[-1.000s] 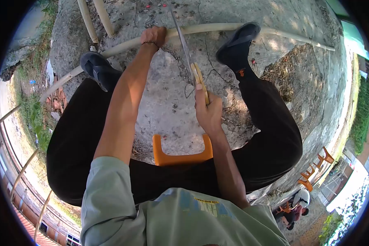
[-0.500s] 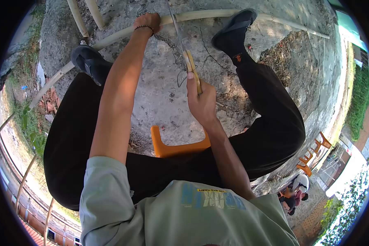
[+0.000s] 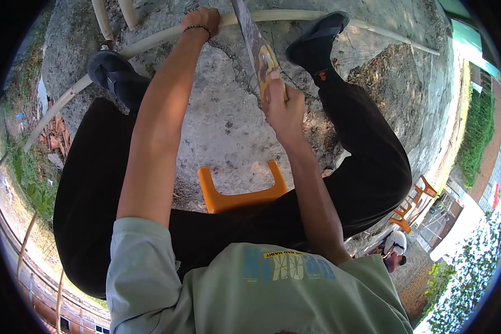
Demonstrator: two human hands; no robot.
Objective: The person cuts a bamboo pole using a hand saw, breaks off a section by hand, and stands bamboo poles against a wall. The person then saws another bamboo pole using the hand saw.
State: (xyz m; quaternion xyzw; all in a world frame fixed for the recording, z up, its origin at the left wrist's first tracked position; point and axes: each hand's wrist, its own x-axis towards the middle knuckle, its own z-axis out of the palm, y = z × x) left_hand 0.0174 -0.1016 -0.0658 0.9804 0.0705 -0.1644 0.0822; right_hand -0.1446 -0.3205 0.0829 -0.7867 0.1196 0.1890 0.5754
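From my remote post, I find the pale pole point(image 3: 273, 15) crossing the upper part of the head view, over rough, cracked concrete point(image 3: 222, 128). The person's left hand point(image 3: 203, 22) is clamped around it, fist closed. Just to the right of that fist, the saw point(image 3: 254, 39) slants across the pole, its far end cut off by my frame; I can't tell whether the teeth touch. The right hand point(image 3: 284, 106) is closed firmly on the yellow handle point(image 3: 265, 60), thumb laid along it. Farther out on either side, the left shoe point(image 3: 114, 72) and the right shoe point(image 3: 317, 36) overlap the pole as I see it. Beyond the left shoe I have two more poles point(image 3: 103, 19). Nearer me, an orange stool point(image 3: 242, 201) shows between the legs. Off to the right, small in my view, are more orange stools point(image 3: 402, 224) and another person point(image 3: 395, 244).
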